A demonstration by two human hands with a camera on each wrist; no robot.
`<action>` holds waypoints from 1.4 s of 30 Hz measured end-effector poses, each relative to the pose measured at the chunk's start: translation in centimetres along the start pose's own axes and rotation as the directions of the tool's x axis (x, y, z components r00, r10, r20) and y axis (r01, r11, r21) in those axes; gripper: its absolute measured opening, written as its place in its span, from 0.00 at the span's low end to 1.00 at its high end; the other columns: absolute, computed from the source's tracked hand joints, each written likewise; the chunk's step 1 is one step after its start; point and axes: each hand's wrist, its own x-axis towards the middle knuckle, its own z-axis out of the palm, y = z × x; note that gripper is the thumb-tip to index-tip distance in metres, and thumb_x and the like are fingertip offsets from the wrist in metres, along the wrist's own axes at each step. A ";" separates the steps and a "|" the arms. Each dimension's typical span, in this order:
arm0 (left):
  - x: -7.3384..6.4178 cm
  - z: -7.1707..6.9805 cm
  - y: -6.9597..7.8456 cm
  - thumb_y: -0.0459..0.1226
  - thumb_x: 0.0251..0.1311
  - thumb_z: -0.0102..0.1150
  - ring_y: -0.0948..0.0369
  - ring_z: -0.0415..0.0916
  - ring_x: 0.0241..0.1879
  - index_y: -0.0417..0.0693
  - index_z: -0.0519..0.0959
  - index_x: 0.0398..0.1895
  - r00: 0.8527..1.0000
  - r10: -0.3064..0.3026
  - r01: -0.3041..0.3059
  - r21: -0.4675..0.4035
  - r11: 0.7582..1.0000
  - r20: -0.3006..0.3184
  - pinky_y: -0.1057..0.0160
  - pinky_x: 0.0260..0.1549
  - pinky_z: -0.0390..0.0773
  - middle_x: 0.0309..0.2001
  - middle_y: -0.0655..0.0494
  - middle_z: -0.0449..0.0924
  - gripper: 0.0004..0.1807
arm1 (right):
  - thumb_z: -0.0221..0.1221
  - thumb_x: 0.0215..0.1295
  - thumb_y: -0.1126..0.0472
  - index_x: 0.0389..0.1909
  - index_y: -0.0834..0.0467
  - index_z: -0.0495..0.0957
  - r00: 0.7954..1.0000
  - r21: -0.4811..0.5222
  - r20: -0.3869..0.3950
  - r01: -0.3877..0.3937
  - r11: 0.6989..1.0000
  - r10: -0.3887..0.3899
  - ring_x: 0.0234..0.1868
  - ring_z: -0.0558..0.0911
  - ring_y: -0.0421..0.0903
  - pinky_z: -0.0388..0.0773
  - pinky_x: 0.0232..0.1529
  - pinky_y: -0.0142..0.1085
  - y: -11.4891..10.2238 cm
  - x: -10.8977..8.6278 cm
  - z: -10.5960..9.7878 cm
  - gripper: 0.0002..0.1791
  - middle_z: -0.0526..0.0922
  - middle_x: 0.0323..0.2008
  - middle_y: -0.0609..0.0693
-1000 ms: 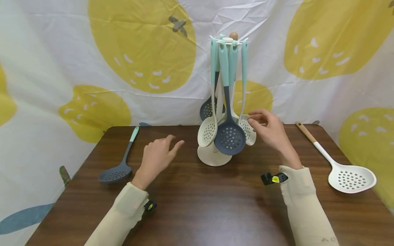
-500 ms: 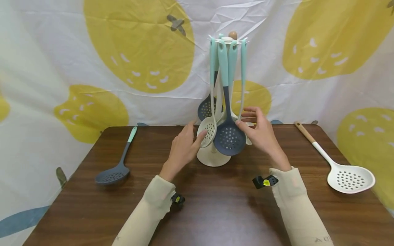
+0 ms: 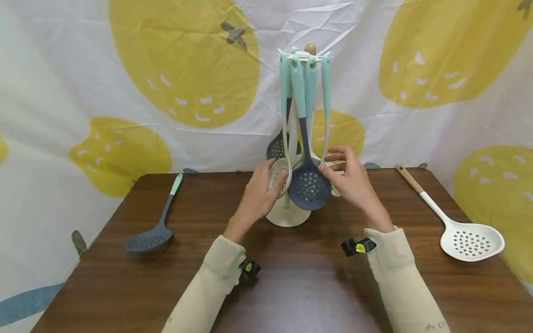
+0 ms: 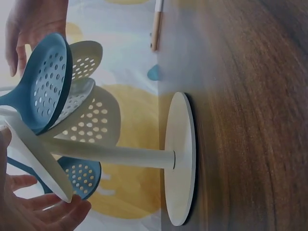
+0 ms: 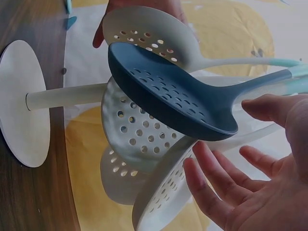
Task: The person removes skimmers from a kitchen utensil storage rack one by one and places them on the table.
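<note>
A white rack (image 3: 289,216) carries several hanging slotted skimmers with mint handles. My left hand (image 3: 259,190) is cupped around the left white skimmer (image 4: 41,154); its thumb lies over the front and its loosely spread fingers reach behind, a fingertip at the rim. Whether it bears any weight I cannot tell. My right hand (image 3: 351,178) is at the other side, fingers relaxed and spread. In the right wrist view its fingertips meet the edge of another white skimmer (image 5: 166,185), and its thumb is beside the neck of the front blue-grey skimmer (image 5: 168,91). Another blue-grey skimmer (image 4: 83,175) hangs behind.
On the brown table (image 3: 291,286), a blue-grey skimmer (image 3: 150,240) with a mint handle lies at left. At right lies a white one (image 3: 470,241) with a wooden handle. A lemon-print cloth (image 3: 200,148) hangs behind the table.
My left hand has moved right and forward from the open table to the left white skimmer. My right hand has shifted left, in among the skimmers on its side. The rack stays standing.
</note>
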 end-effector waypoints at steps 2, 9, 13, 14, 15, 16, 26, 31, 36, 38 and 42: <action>-0.1 -0.1 -0.1 0.61 0.77 0.40 0.45 0.66 0.74 0.48 0.60 0.79 1.000 0.000 0.000 -0.008 1.000 -0.003 0.38 0.70 0.67 0.75 0.44 0.65 0.38 | 0.60 0.74 0.52 0.76 0.57 0.59 1.000 -0.006 0.006 0.004 1.000 -0.004 0.58 0.83 0.61 0.80 0.51 0.47 0.0 0.1 0.1 0.35 0.77 0.63 0.62; 0.0 -0.4 -0.2 0.61 0.77 0.40 0.44 0.71 0.69 0.57 0.61 0.79 0.999 0.044 -0.044 0.005 0.999 0.007 0.38 0.65 0.72 0.71 0.43 0.69 0.35 | 0.60 0.74 0.53 0.79 0.49 0.59 0.999 -0.022 0.004 0.039 0.999 -0.038 0.56 0.85 0.61 0.81 0.51 0.51 0.0 0.2 0.1 0.36 0.78 0.62 0.63; 0.0 -0.5 -0.1 0.59 0.78 0.40 0.43 0.71 0.69 0.59 0.62 0.79 0.999 0.052 -0.052 0.011 0.999 0.013 0.37 0.65 0.72 0.71 0.44 0.68 0.33 | 0.59 0.75 0.53 0.78 0.50 0.61 0.999 -0.031 0.005 0.034 0.999 -0.034 0.55 0.85 0.61 0.81 0.50 0.49 -0.1 0.2 0.1 0.34 0.78 0.62 0.63; 0.0 -0.5 0.0 0.59 0.78 0.40 0.43 0.71 0.70 0.59 0.62 0.79 0.999 0.052 -0.053 0.011 0.999 0.016 0.37 0.65 0.72 0.71 0.44 0.68 0.33 | 0.59 0.74 0.53 0.78 0.50 0.61 1.000 -0.035 0.002 0.030 0.999 -0.030 0.55 0.85 0.61 0.81 0.49 0.48 -0.1 0.2 0.1 0.34 0.78 0.62 0.62; 0.1 -0.6 0.0 0.59 0.78 0.40 0.43 0.71 0.70 0.60 0.62 0.80 0.998 0.052 -0.052 0.012 0.999 0.020 0.37 0.65 0.72 0.71 0.44 0.68 0.32 | 0.59 0.74 0.53 0.77 0.51 0.62 1.000 -0.040 -0.001 0.028 0.999 -0.028 0.55 0.85 0.61 0.81 0.49 0.47 -0.1 0.2 0.1 0.34 0.78 0.63 0.62; 0.1 -0.6 0.0 0.59 0.78 0.40 0.43 0.70 0.70 0.60 0.61 0.80 0.998 0.052 -0.052 0.013 0.999 0.023 0.37 0.65 0.71 0.72 0.44 0.68 0.32 | 0.59 0.74 0.53 0.77 0.51 0.62 1.000 -0.046 -0.004 0.026 0.999 -0.026 0.55 0.85 0.60 0.81 0.47 0.45 0.0 0.2 0.1 0.33 0.77 0.64 0.62; 0.0 -0.5 0.0 0.60 0.78 0.38 0.43 0.69 0.71 0.61 0.60 0.80 0.998 0.039 -0.040 0.027 0.999 0.046 0.37 0.66 0.71 0.73 0.45 0.66 0.33 | 0.57 0.76 0.56 0.74 0.54 0.65 0.997 -0.018 -0.022 0.075 0.997 -0.075 0.41 0.83 0.41 0.77 0.36 0.32 0.9 0.2 0.3 0.29 0.73 0.72 0.56; -0.1 -0.4 0.0 0.64 0.76 0.36 0.42 0.70 0.70 0.63 0.59 0.81 0.997 0.029 -0.031 0.023 0.999 0.070 0.36 0.65 0.71 0.72 0.45 0.66 0.35 | 0.56 0.77 0.59 0.72 0.59 0.66 0.994 0.051 -0.054 0.095 0.994 -0.093 0.35 0.82 0.33 0.80 0.34 0.27 1.2 0.4 0.6 0.26 0.76 0.64 0.62; -0.2 -0.5 0.1 0.69 0.74 0.32 0.42 0.71 0.69 0.64 0.58 0.81 0.995 0.026 -0.028 0.023 0.999 0.094 0.36 0.64 0.72 0.72 0.45 0.66 0.40 | 0.59 0.75 0.58 0.65 0.61 0.72 0.992 0.054 -0.093 0.086 0.995 -0.081 0.33 0.81 0.33 0.82 0.33 0.28 1.2 0.4 0.8 0.21 0.78 0.55 0.63; -0.3 -0.5 0.1 0.71 0.73 0.31 0.42 0.70 0.69 0.64 0.58 0.81 0.995 0.024 -0.027 0.024 0.999 0.097 0.36 0.64 0.72 0.72 0.45 0.65 0.41 | 0.60 0.75 0.58 0.61 0.62 0.75 0.990 0.049 -0.114 0.088 0.995 -0.082 0.32 0.81 0.33 0.82 0.32 0.28 1.2 0.4 0.7 0.19 0.79 0.51 0.62; -0.3 -0.6 0.2 0.72 0.71 0.32 0.43 0.70 0.70 0.64 0.57 0.82 0.995 0.019 -0.022 0.025 0.999 0.099 0.36 0.64 0.72 0.73 0.46 0.65 0.42 | 0.60 0.74 0.60 0.57 0.64 0.79 0.984 0.047 -0.156 0.096 0.994 -0.088 0.31 0.80 0.31 0.80 0.29 0.26 1.1 0.3 0.3 0.16 0.81 0.47 0.61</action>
